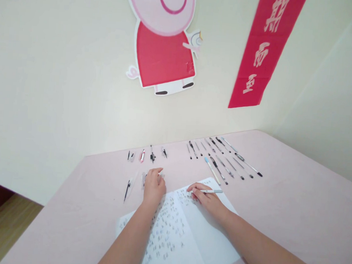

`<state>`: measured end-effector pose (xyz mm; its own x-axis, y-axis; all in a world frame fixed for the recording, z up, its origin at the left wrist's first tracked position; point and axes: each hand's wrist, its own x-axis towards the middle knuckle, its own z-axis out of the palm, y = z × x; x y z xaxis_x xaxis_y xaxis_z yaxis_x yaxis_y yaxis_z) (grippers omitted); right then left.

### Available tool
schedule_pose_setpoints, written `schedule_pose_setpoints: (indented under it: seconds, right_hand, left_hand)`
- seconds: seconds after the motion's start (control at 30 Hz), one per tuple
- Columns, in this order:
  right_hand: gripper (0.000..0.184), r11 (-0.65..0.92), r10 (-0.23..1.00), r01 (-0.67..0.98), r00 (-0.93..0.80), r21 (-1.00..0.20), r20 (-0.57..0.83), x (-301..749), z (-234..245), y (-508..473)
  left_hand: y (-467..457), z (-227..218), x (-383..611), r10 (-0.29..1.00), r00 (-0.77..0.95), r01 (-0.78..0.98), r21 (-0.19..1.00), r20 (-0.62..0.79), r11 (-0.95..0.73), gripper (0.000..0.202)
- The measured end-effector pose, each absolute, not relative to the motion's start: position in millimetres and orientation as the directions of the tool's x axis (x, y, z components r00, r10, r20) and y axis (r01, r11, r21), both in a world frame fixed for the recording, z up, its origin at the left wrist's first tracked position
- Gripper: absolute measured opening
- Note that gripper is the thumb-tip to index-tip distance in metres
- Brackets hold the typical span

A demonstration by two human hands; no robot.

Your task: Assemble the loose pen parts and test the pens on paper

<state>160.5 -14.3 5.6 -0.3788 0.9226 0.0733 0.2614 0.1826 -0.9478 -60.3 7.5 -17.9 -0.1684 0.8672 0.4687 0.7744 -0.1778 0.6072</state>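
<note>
An open notebook (187, 233) with handwritten lines lies on the pink table (278, 219) in front of me. My right hand (206, 198) rests on its right page, fingers closed around a white pen (211, 191) whose tip is at the top of the page. My left hand (154, 184) sits at the notebook's top left corner, fingers curled over a clear pen part (144, 180) lying on the table; whether it grips the part is hidden.
A row of several pens (222, 157) lies at the back right of the table. Several pen caps and small parts (147, 155) lie at the back left, and a black pen (127, 189) left of my left hand. The wall carries a cartoon pig cutout and a red banner.
</note>
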Motion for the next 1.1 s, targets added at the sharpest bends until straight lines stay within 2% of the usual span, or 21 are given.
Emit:
schedule_pose_setpoints:
  seconds: [0.23, 0.33, 0.47, 0.63, 0.77, 0.93, 1.1]
  right_hand:
    - [0.021, 0.155, 0.93, 0.21, -0.361, -0.965, 0.07, 158.9, -0.7, -12.3]
    - [0.019, 0.149, 0.938, 0.182, -0.336, -0.972, 0.081, 157.3, -3.2, -10.8]
    - [0.012, 0.162, 0.949, 0.232, -0.303, -0.959, 0.087, 155.8, -1.5, -9.1]
    - [0.009, 0.207, 0.952, 0.253, -0.276, -0.945, 0.135, 156.0, -1.5, -6.8]
    - [0.012, 0.234, 0.949, 0.245, -0.269, -0.941, 0.166, 158.1, -2.2, -5.7]
    - [0.022, 0.097, 0.963, 0.084, -0.261, -0.992, 0.072, 160.8, 2.0, -7.5]
    - [0.027, -0.011, 0.973, -0.117, -0.228, -0.993, 0.016, 159.5, 6.6, -8.0]
  left_hand:
    - [4.6, -16.2, -57.3, 0.913, -0.055, 0.872, 0.465, 0.403, -0.153, 0.025]
    - [5.7, -14.4, -57.5, 0.921, -0.017, 0.855, 0.484, 0.388, -0.188, 0.023]
    - [6.2, -11.7, -57.2, 0.934, 0.028, 0.818, 0.529, 0.357, -0.227, 0.022]
    - [7.0, -13.1, -56.4, 0.931, 0.0, 0.811, 0.544, 0.365, -0.214, 0.021]
    - [8.1, -16.9, -55.3, 0.935, -0.029, 0.772, 0.602, 0.353, -0.203, 0.026]
    - [4.8, -15.8, -50.4, 0.939, 0.033, 0.657, 0.701, 0.343, -0.279, 0.035]
    - [-0.4, -6.5, -46.1, 0.932, 0.124, 0.596, 0.725, 0.342, -0.345, 0.036]
